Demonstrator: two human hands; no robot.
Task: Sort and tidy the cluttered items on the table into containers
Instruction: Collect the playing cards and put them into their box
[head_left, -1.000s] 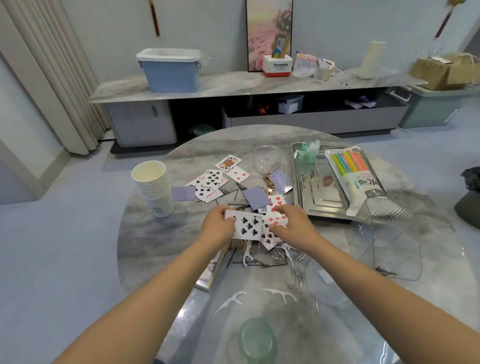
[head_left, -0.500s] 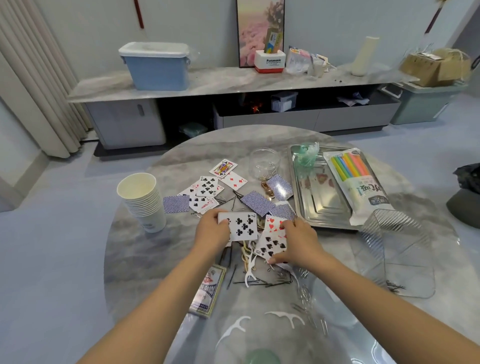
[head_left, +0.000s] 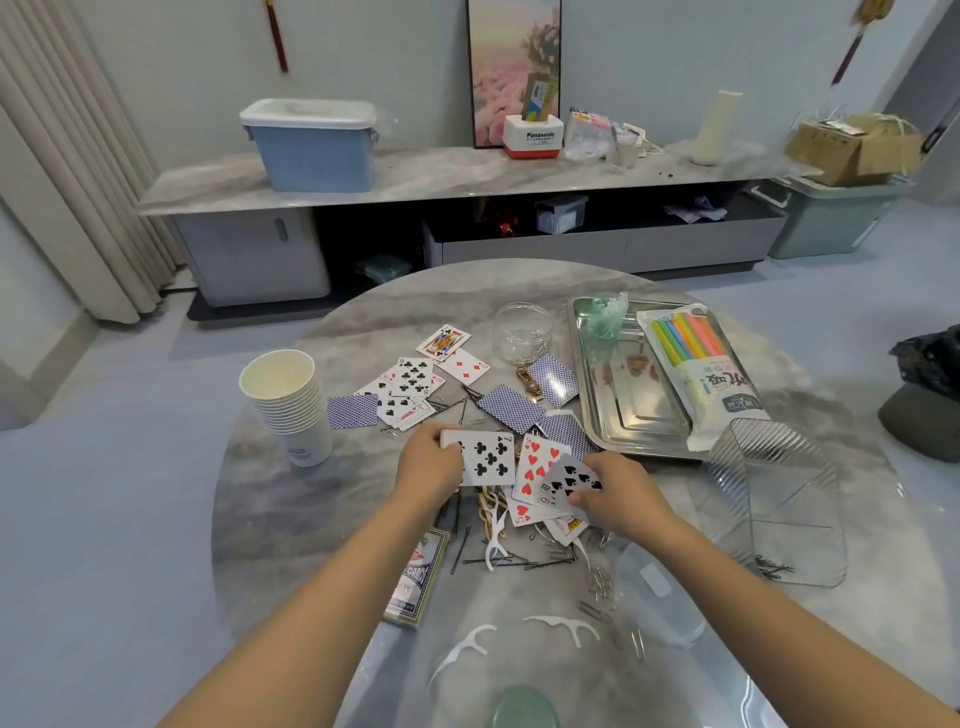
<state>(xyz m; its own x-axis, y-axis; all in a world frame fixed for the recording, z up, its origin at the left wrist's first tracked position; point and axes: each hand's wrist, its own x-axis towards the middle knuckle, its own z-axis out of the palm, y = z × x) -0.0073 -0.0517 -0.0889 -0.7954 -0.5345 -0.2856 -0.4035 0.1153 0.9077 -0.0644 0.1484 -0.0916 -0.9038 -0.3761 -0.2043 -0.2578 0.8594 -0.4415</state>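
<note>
Left hand (head_left: 430, 467) fingers gripping 7 of clubs (head_left: 485, 457), right hand (head_left: 618, 493) fingers pinching spade card (head_left: 569, 480).

A: We see the left hand (head_left: 429, 464) gripping the seven of clubs (head_left: 483, 457) over the counter (head_left: 291, 509)?

B: Yes, and just right of that card our right hand (head_left: 621, 496) pinches a spade card (head_left: 569, 480), with the steel tray (head_left: 631, 410) beyond.
</note>
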